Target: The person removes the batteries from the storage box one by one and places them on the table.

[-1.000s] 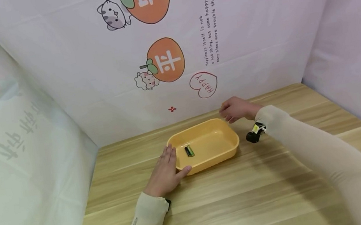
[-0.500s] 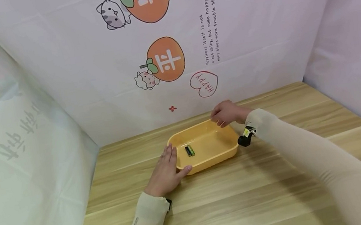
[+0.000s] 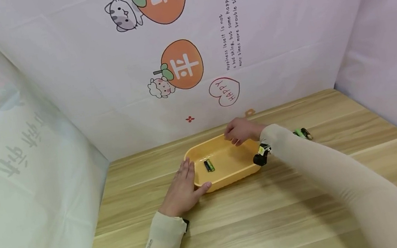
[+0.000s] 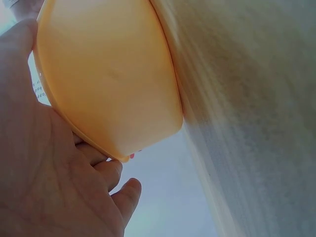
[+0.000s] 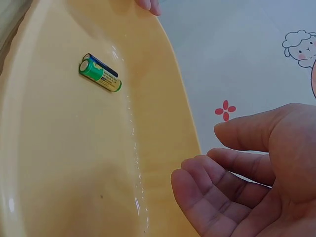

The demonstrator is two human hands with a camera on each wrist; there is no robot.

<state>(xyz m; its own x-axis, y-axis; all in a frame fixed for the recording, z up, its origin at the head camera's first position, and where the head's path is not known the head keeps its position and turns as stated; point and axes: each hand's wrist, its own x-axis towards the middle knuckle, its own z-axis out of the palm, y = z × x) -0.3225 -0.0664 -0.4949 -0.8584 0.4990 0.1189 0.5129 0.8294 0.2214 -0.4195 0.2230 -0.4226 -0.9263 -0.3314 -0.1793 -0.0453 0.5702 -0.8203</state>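
A shallow yellow plastic basin [image 3: 227, 177] stands on the wooden table. Two batteries [image 3: 209, 165], one dark and one green, lie side by side inside it, near its left end. My left hand [image 3: 180, 194] rests on the basin's left rim, its fingers along the end and its thumb on the near side. Over the far right part of the basin hovers my right hand [image 3: 242, 130]. Its fingers are loosely bent, with nothing between them in the right wrist view. More batteries [image 3: 303, 134], green and dark, lie on the table beyond my right forearm, which partly hides them.
White printed cloth walls [image 3: 124, 122] enclose the table [image 3: 238, 230] at the back and both sides. A small orange shape [image 3: 249, 112] shows at the foot of the back wall; I cannot tell whether it is printed. A black wrist camera [image 3: 262, 156] hangs by the basin's right end.
My right hand has moved left from beside the basin's far right corner to over its inside. The batteries on the right have come into sight. My left hand has stayed put.
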